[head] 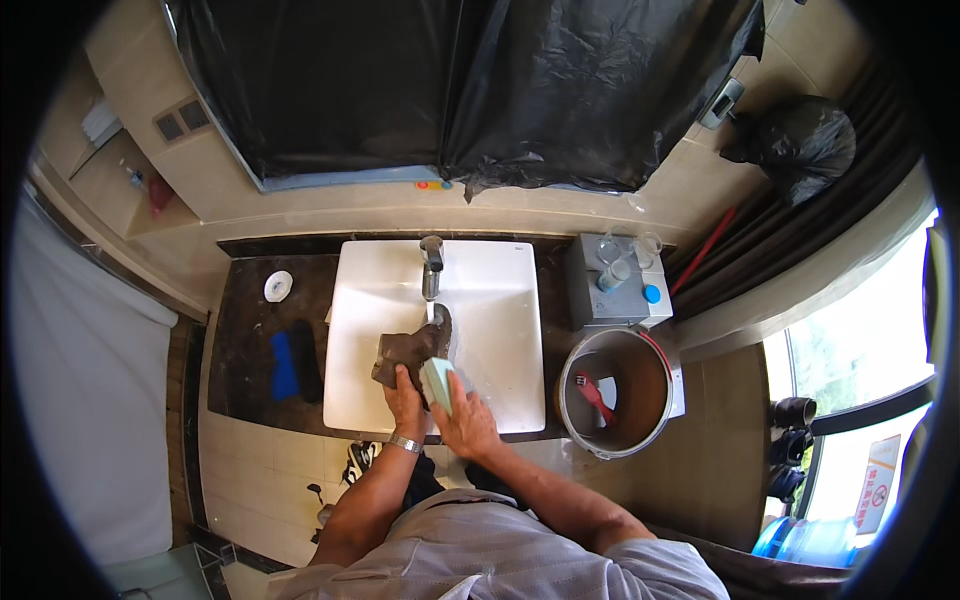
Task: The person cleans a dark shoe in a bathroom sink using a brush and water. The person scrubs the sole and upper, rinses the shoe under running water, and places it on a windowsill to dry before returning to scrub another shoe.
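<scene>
A brown ankle boot (411,346) is in the white washbasin (502,315), its toe under the running chrome faucet (431,266). My left hand (405,403) grips the boot near its shaft and heel; a metal watch is on that wrist. In my right hand (466,424) is a pale green scrubbing brush (437,384), its whitish bristle side close against the boot's sole edge. Whether the bristles touch the boot cannot be told. Water runs onto the toe.
Right of the basin stand a bucket (568,405) holding a red-handled brush (596,401) and a grey box (611,300) with glasses and a jar. On the left lie a blue cloth (283,365), a dark item and a small white dish (278,286).
</scene>
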Motion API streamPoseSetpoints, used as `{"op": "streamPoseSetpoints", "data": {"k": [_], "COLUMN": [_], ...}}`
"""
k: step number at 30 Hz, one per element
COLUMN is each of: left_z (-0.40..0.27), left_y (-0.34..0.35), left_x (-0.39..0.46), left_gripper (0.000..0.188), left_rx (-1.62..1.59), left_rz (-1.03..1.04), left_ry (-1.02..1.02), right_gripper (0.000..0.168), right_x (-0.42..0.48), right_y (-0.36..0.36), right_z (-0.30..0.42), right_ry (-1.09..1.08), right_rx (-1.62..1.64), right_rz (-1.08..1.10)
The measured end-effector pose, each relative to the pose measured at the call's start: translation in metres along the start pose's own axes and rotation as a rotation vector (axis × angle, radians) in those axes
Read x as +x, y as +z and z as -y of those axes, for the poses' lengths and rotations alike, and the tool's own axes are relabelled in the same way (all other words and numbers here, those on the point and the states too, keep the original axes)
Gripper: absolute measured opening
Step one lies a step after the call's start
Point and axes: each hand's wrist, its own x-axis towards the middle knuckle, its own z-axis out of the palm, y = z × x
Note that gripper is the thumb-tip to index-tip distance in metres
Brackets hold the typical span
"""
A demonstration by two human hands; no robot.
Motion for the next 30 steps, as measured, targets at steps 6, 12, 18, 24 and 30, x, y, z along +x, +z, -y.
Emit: {"op": "streamPoseSetpoints", "data": {"k": [6, 12, 18, 24, 30], "left_z": [0.002, -0.056, -0.125, -0.141, -0.12], "left_y": [0.008, -0.011, -0.012, -0.014, 0.037], "left_x": [-0.006, 0.001, 0.022, 0.066, 0.085], "left_gripper": [0.046, 0.074, 0.067, 0.045, 0.022], "left_rx": [0.157, 0.439, 1.159, 1.463, 0.773], "left_rz": [0.092, 0.298, 0.274, 0.55, 0.849], "left_ry": [0.124, 0.033, 0.821, 0.61, -0.373], "right_gripper": [0.078, 0.071, 0.047, 0.026, 0.021], "right_x": [0.081, 0.131, 0.117, 0.113, 0.116], "right_y": [0.006, 0.047, 0.047, 0.051, 0.07], "right_z": [0.003, -0.053, -0.027, -0.021, -0.033], "right_ry": [0.233, 0.139, 0.146, -0.16, 0.009], "right_rx": [-0.023, 0.016, 0.167, -0.262, 0.04], "right_rz": [0.064, -0.029, -0.132, -0.145, -0.338]}}
